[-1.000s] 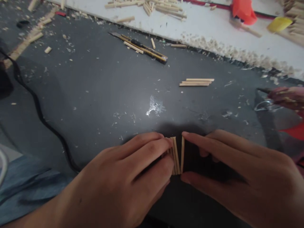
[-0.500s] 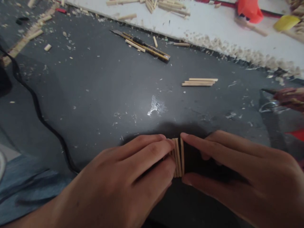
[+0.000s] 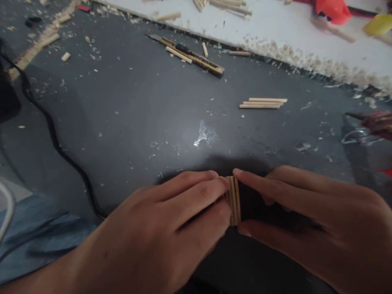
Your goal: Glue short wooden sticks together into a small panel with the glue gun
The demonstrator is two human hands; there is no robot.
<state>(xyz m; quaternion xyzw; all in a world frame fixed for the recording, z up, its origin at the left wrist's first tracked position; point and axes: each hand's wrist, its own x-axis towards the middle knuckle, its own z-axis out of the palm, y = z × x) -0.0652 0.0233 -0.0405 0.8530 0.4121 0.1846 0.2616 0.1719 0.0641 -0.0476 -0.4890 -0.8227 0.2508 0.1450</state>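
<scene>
Several short wooden sticks lie side by side in a row between my hands, close to the front of the table. My left hand is closed over the left part of the row and hides it. With thumb and a finger at its two ends, my right hand grips the outermost stick on the right. That stick touches the row along its length, at least at the upper part. Farther back lie three loose wooden sticks, nearly parallel.
A yellow-and-black craft knife lies behind, beside cut stick pieces. A white board bears sticks and an orange thing. A dark-tipped tool, perhaps a glue gun, is at right. A black cable runs along the left.
My right hand has moved its stick left against the row, and the gap between them has closed. The left hand keeps its hold. The whole view has shifted slightly.
</scene>
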